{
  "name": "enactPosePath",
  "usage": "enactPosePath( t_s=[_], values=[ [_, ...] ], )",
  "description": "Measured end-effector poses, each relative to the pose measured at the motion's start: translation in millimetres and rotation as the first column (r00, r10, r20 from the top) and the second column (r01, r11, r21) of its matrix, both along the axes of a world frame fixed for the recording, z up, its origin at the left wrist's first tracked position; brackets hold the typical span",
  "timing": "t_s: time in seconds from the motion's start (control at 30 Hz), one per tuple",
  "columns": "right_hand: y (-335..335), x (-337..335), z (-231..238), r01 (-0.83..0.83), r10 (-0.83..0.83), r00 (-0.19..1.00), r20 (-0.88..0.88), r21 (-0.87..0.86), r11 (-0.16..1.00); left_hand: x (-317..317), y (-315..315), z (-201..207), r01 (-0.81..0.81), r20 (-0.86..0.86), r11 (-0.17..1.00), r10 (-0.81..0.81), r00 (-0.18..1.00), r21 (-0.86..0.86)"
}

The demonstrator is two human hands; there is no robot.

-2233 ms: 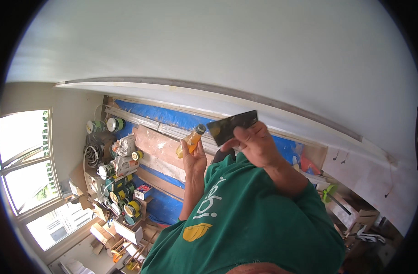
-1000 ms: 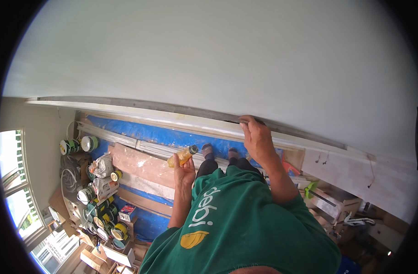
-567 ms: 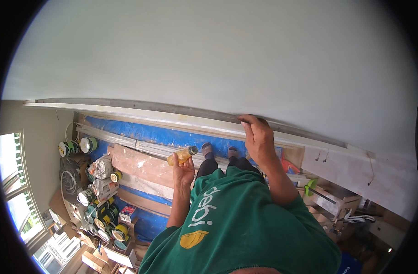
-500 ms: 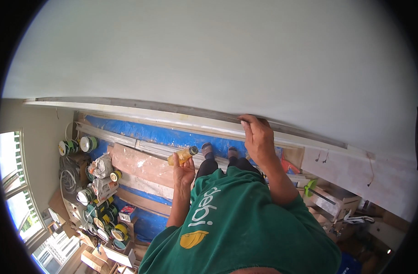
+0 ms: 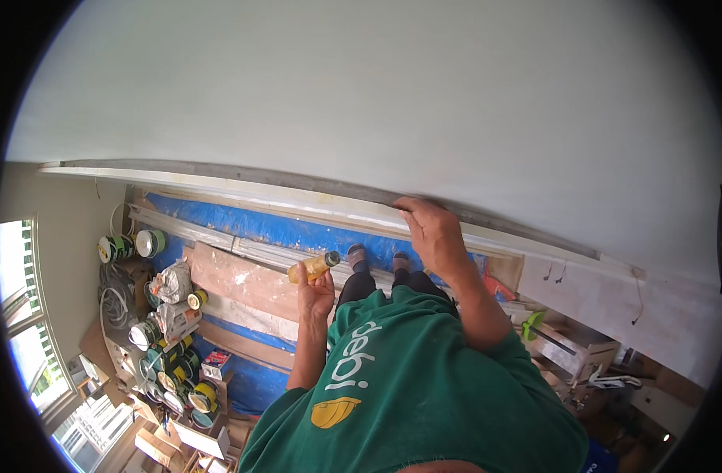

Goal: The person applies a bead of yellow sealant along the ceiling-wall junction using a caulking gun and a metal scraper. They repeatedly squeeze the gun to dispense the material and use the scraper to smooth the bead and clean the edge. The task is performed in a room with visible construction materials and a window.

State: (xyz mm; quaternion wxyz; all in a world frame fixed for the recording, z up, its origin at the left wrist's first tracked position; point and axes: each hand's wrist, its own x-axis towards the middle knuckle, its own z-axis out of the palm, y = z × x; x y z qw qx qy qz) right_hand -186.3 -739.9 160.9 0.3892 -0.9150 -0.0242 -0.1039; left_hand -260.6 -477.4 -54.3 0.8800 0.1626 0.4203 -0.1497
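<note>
My left hand [image 5: 317, 298] is closed around a small clear bottle [image 5: 309, 270] with a dark cap and amber-yellow contents, held tilted in front of my body. Ahead, a long white ledge [image 5: 329, 203] runs across the view at the foot of a large pale surface, with a grey strip [image 5: 274, 176] along its top. At this strip is my right hand [image 5: 438, 236], fingers bent and pressed together with their tips on it. Whether the fingertips pinch anything small is hidden from view.
Blue sheeting [image 5: 254, 229], a long board [image 5: 238, 276] and pale strips lie on the floor below. Several paint buckets [image 5: 150, 243] and a coil of hose [image 5: 118, 296] stand at the left, near a window [image 5: 29, 307]. Wires [image 5: 635, 311] dangle at the right above cluttered boxes.
My right hand has slid a little to the left along the grey strip. The bottle in my left hand has hardly moved, and the view has shifted slightly.
</note>
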Motion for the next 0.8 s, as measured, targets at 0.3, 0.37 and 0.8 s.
enactPosePath(
  t_s=[0.3, 0.37, 0.8],
  values=[
    [-12.6, -8.8, 17.7, 0.095, -0.095, 0.995, -0.004, 0.042, 0.995, 3.8, 12.1, -9.4, -0.013, 0.022, 1.000, 0.014, 1.000, -0.012],
    [-11.6, -6.7, 10.8, 0.080, -0.080, 0.997, -0.016, -0.011, 0.997, 6.4, 9.8, -7.0, -0.019, 0.009, 1.000, 0.019, 1.000, 0.011],
    [-4.5, -0.5, -1.3, 0.046, -0.047, 0.999, -0.019, -0.038, 0.998, 8.0, 10.9, -8.6, 0.001, 0.019, 1.000, -0.001, 1.000, 0.012]
  ],
)
